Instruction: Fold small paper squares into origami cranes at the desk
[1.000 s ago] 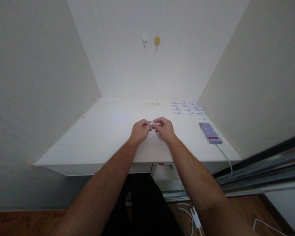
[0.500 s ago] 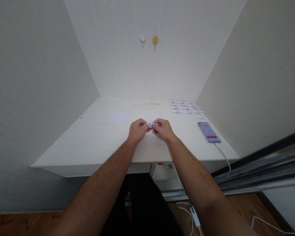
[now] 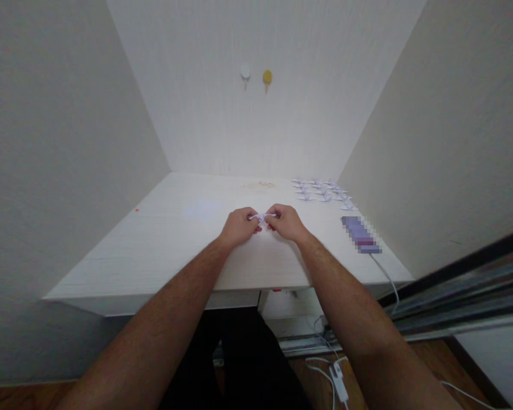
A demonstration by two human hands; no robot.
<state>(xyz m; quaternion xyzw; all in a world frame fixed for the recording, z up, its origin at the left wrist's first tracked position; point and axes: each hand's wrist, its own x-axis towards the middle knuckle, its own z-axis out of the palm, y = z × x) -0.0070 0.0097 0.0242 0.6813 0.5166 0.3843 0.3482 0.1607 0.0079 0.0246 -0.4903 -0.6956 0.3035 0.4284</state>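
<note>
A small pale purple paper crane (image 3: 262,218) is held just above the white desk, between my two hands. My left hand (image 3: 241,226) pinches one side of it with thumb and fingers. On the other side my right hand (image 3: 286,221) pinches it in the same way. The fingers hide part of the folded paper. Several finished paper cranes (image 3: 324,192) of the same pale colour stand in rows at the back right of the desk.
A phone (image 3: 361,234), blurred out, lies at the right of the desk (image 3: 123,256) with a white cable (image 3: 385,270) running over the edge. Pale paper (image 3: 203,208) lies at left. Two hooks, white (image 3: 245,72) and yellow (image 3: 267,77), are on the back wall. A power strip (image 3: 338,381) is on the floor.
The paper between my hands now looks more spread out, with its pointed ends drawn apart sideways. Both hands keep their pinch, and the view has shifted slightly.
</note>
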